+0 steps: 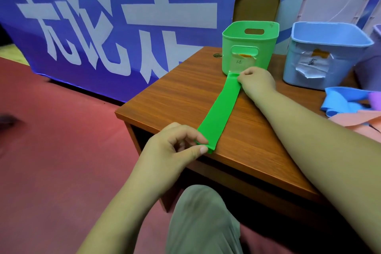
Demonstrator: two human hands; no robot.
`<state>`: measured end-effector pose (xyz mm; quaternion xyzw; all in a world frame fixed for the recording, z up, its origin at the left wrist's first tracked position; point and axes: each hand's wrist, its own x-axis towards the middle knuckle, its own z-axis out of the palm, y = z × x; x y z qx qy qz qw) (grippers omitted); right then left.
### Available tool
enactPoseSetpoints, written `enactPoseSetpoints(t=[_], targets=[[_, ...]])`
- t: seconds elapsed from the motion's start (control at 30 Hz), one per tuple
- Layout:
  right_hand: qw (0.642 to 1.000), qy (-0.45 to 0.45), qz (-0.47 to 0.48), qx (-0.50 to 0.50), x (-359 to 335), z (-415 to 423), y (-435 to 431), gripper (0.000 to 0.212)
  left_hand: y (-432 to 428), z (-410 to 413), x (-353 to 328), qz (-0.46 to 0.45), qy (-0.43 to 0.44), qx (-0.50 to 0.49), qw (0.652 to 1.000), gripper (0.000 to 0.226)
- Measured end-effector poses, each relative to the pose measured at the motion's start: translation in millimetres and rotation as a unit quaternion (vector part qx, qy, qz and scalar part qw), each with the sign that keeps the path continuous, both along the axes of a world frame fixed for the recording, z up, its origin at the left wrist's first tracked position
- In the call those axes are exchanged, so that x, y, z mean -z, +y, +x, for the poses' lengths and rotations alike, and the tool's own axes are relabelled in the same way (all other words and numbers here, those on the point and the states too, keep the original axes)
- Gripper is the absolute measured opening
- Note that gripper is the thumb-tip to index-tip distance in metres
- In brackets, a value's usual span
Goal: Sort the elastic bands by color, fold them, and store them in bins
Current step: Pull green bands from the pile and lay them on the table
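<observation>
Pinning a green band [218,109] at both ends, flat and straight across the surface [175,97]. Pinching the near end between thumb and forefinger of the left hand [177,146], right at the front edge, with the other fingers loosely curled. Gripping the far end with the right hand [257,82], fingers curled over it and knuckles up, just in front of the green bin [249,47]. Looks like squaring up for the fold. Not folded yet, not binned yet.

Now, watching for trouble. Could snap back on a slipped pinch, probably being elastic under some pull and held by fingertips alone at the near end. Could also slide off the front edge, lying so close to it. Might fold crooked by bringing the ends together off-line, leaving a skewed bundle prone to springing open in the bin. Risks nudging the green bin with the right knuckles, so near its front wall. Looks like light plastic, so likely to skid or tip. Worth minding the blue bin [323,55] just to the right too, the wrong colour for this one. Plenty left to sort, by the look of the heap [350,109] of blue, pink and purple at the right edge, well apart from both hands.
</observation>
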<state>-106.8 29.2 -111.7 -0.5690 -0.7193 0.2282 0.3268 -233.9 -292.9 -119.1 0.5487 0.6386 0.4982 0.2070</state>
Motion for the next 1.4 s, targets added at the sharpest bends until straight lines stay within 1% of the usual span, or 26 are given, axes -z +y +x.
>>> enactPoseSetpoints(t=[0.27, 0.47, 0.77, 0.97, 1.07, 1.17, 1.4], targets=[[1.0, -0.025, -0.001, 0.006, 2.2, -3.2, 2.7, 0.011, 2.0, 0.0, 11.9, -0.018, 0.009, -0.032, 0.999, 0.021], [0.999, -0.043, 0.01, 0.011, 3.9, -4.3, 4.1, 0.01, 2.1, 1.5, 14.4, -0.013, 0.001, -0.036, 0.999, 0.022], [0.996, -0.079, 0.028, 0.015, 6.5, -6.0, 7.3, 0.019, 0.2, 3.8, 17.5, -0.009, 0.003, -0.042, 0.999, 0.025], [0.998, -0.055, 0.012, 0.009, 4.8, -4.8, 6.7, 0.012, -0.3, 4.1, 19.1, 0.019, 0.004, -0.049, 0.999, 0.024], [0.999, -0.039, 0.012, 0.004, 4.8, -4.0, 7.2, 0.017, -0.7, 4.6, 19.6, 0.028, 0.0, -0.053, 0.998, 0.023], [0.999, -0.047, 0.015, 0.0, 5.8, -3.9, 6.8, 0.022, -0.2, 5.1, 21.7, 0.023, -0.001, -0.055, 0.998, 0.024], [0.999, -0.041, 0.018, 0.019, 7.1, -4.3, 7.9, 0.01, 0.4, 5.6, 23.1, 0.021, -0.016, -0.043, 0.999, 0.029]])
